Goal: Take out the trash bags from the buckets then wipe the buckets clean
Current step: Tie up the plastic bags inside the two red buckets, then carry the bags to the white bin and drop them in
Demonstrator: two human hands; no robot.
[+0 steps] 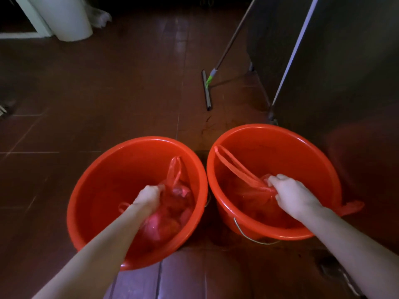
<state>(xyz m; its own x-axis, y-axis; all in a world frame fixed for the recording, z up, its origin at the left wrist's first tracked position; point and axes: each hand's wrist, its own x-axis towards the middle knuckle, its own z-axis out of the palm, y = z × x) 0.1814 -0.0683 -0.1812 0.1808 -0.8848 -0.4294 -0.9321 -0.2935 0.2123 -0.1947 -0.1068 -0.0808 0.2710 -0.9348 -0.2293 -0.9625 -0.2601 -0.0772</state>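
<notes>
Two red plastic buckets stand side by side on the brown tiled floor, the left bucket (90, 190) and the right bucket (302, 152). Each holds a red plastic trash bag. My left hand (148, 196) reaches into the left bucket and grips the gathered top of the left trash bag (170, 214), whose one loop handle sticks up. My right hand (293, 196) is closed on the right trash bag (248, 190) inside the right bucket; its long handles stretch up to the far-left rim. A piece of that bag hangs over the near-right rim.
A floor squeegee (206, 89) lies on the tiles beyond the buckets, its pole leaning up to the right. A metal cabinet (345, 72) stands on the right with a second pole against it. A white bin (67, 18) stands at the far left.
</notes>
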